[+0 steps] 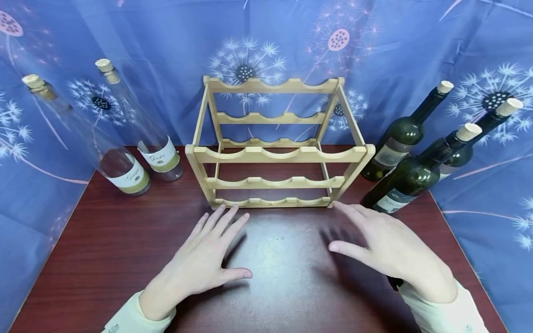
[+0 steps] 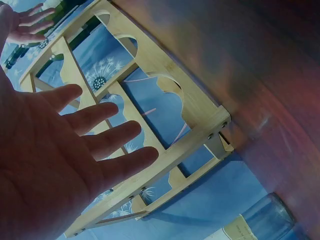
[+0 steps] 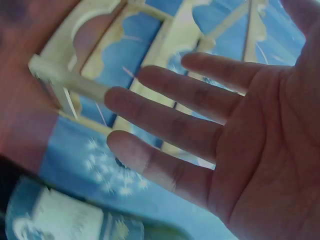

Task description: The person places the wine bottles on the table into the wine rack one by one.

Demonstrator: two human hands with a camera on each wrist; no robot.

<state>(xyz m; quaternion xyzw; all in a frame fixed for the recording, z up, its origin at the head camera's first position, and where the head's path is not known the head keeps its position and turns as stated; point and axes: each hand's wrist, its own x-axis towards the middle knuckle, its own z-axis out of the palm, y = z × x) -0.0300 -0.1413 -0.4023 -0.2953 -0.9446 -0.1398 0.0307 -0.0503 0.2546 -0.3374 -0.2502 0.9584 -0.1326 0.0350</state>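
A light wooden wine rack (image 1: 258, 155) with scalloped rails stands at the back middle of the dark red table. In front of its left side my left hand (image 1: 204, 259) hovers with spread, straight fingers, holding nothing. My right hand (image 1: 387, 245) is before the rack's right front foot, its fingers extended and the thumb apart, also holding nothing. In the left wrist view the fingers (image 2: 115, 130) overlap the rack's side frame. From the right wrist, the palm (image 3: 265, 140) faces the camera with the rack (image 3: 145, 90) behind it.
Two clear corked bottles (image 1: 160, 152) with white labels stand at the back left. Three dark green corked bottles (image 1: 410, 178) stand at the right, close to my right hand. A blue dandelion-print cloth (image 1: 166, 46) surrounds the table (image 1: 108, 259) at the back and sides.
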